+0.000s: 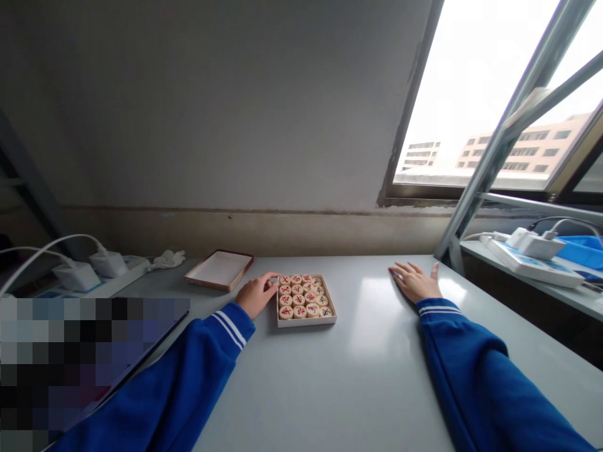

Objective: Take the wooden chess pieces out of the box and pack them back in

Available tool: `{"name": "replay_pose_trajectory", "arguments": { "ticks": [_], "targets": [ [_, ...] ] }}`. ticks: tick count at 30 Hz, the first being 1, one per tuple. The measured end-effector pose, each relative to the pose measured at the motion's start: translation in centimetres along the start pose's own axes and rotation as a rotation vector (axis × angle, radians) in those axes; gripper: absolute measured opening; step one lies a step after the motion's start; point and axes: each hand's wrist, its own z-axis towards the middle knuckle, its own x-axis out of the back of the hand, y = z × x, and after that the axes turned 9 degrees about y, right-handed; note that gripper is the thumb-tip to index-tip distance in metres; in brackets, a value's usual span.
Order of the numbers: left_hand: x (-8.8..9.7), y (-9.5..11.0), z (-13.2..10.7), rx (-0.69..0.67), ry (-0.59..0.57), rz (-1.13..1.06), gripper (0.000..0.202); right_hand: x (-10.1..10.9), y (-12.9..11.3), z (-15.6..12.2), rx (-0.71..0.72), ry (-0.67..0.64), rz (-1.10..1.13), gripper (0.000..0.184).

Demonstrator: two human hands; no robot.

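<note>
A shallow white box (307, 322) stands on the grey table, filled with rows of round wooden Chinese chess pieces (298, 300). Most pieces carry red characters; those in the right column look dark. My left hand (257, 294) is at the box's left side, thumb and fingers closed against its edge near the back corner. Farther right, my right hand (417, 281) lies on the table with its fingers spread and nothing in it. Behind my left hand lies the box lid (220, 269), its pale inside facing up and its rim reddish.
Power strips with white chargers and cables stand at the left (113, 263) and on the right shelf (537, 248). A blurred-out screen (94, 364) fills the lower left. A wall (235, 125) bounds the table's back; a metal frame (490, 157) rises at the right by the window.
</note>
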Motion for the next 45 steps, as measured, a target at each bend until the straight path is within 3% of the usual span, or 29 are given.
{"name": "replay_pose_trajectory", "arguments": {
  "ticks": [3,5,9,11,13,17,21,28,32,36,39,42,45],
  "targets": [
    [0.0,-0.1,0.0,-0.010,0.003,-0.020,0.037,1.8,-2.7,0.0,0.053,0.214,0.013,0.027],
    [-0.1,-0.1,0.0,-0.023,0.001,-0.019,0.037,3.2,-5.7,-0.2,0.147,0.253,0.133,0.029],
    [-0.1,0.2,-0.1,-0.085,-0.038,0.010,0.034,5.1,-12.3,-1.4,0.558,0.069,0.372,0.034],
    [-0.1,0.4,-0.2,-0.122,-0.054,0.022,0.032,5.5,-14.4,-2.0,0.651,-0.006,0.403,0.032],
    [-0.2,0.6,-0.3,-0.139,-0.058,0.029,0.030,5.6,-15.2,-2.4,0.647,-0.036,0.424,0.030],
    [-0.2,0.8,-0.3,-0.133,-0.072,0.032,0.029,5.0,-15.0,-2.3,0.588,-0.004,0.451,0.029],
    [0.1,0.8,-0.4,-0.130,-0.080,0.041,0.029,3.9,-14.8,-1.6,0.670,0.056,0.460,0.035],
    [0.1,0.8,-0.4,-0.125,-0.091,0.037,0.029,4.4,-14.4,-1.1,0.661,0.097,0.502,0.018],
    [0.0,0.8,-0.4,-0.122,-0.095,0.031,0.029,5.2,-11.6,-0.4,0.528,0.106,0.413,0.020],
    [0.0,0.8,-0.3,-0.122,-0.097,0.029,0.029,4.8,-6.7,0.3,0.297,-0.094,0.109,0.018],
    [0.0,0.7,-0.4,-0.126,-0.098,0.029,0.029,4.7,-4.7,0.4,0.151,-0.118,-0.067,0.027],
    [0.0,0.6,-0.4,-0.128,-0.097,0.026,0.029,5.5,-6.4,-0.1,0.304,-0.059,0.113,0.040],
    [0.0,0.5,-0.4,-0.133,-0.094,0.023,0.030,6.4,-10.5,-1.3,0.559,-0.107,0.392,0.040]
  ]
}}
